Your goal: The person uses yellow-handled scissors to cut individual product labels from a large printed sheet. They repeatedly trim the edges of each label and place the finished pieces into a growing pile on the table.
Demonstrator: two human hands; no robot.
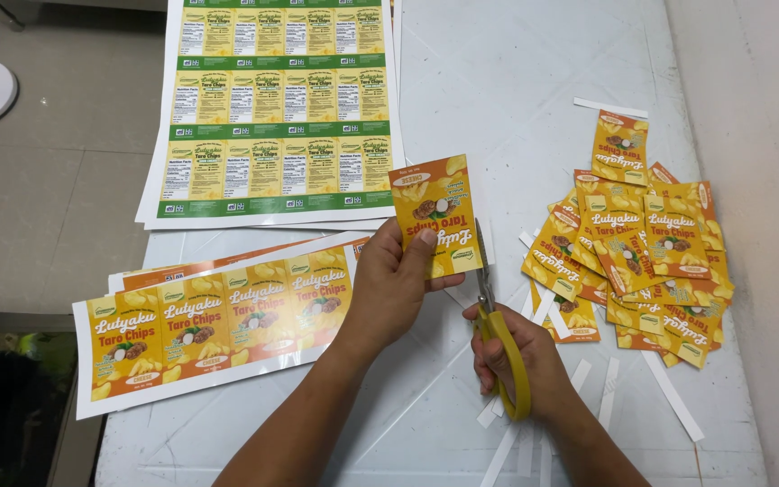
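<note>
right hand [517, 353]: nearest the camera, fingers through the loops of the yellow-handled metal scissors [496, 329], closed round the handles; blades point up and away along the right edge of the label.
scissor blades: look nearly closed, tips partly hidden behind the label, so exact opening cannot be told.
left hand [396, 281]: pinching the single yellow-orange printed paper label [435, 214], thumb on the front face, fingers behind; label held upright above the table, print upside down to the camera.
cut line: a thin white margin shows on the label's right edge just beside the blades.
doing it well (judgement): blades should track the border between print and white margin, label kept flat and taut by the pinch, thumb kept well away from the blade side.
white paper strip of four uncut yellow labels [214, 326]: lying flat to the left, under the left forearm.
large white printed sheet with green bands [272, 108]: further back, top left.
pile of cut yellow labels [637, 261]: right of the scissors, loosely heaped.
thin white paper offcut strips [606, 397]: scattered around the right hand and beside the pile.
white tabletop [498, 90]: carries everything.
</note>
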